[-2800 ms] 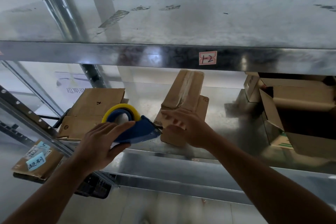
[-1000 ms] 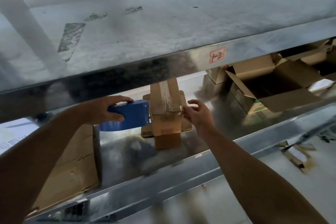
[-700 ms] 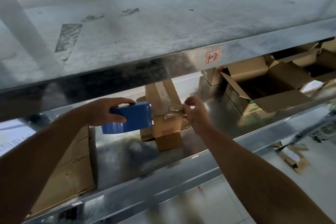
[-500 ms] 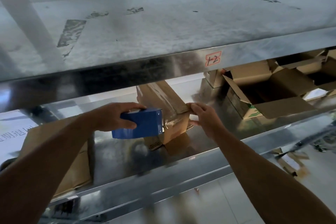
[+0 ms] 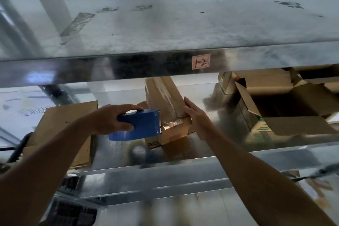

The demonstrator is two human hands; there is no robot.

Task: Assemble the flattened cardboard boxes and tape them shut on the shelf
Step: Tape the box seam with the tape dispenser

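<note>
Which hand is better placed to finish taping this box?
Left. The left hand grips the blue tape dispenser, its front against the small cardboard box; the right hand lies flat on its right side.

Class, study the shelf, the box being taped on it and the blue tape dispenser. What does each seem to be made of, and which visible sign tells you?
Shelf: looks like sheet metal, silvery and semi-glossy; it shows blurred reflections. Box: brown cardboard, matt, with creased edges and a glossy tape strip. Tape dispenser: smooth blue sheen, painted metal or plastic; cannot tell which.
</note>
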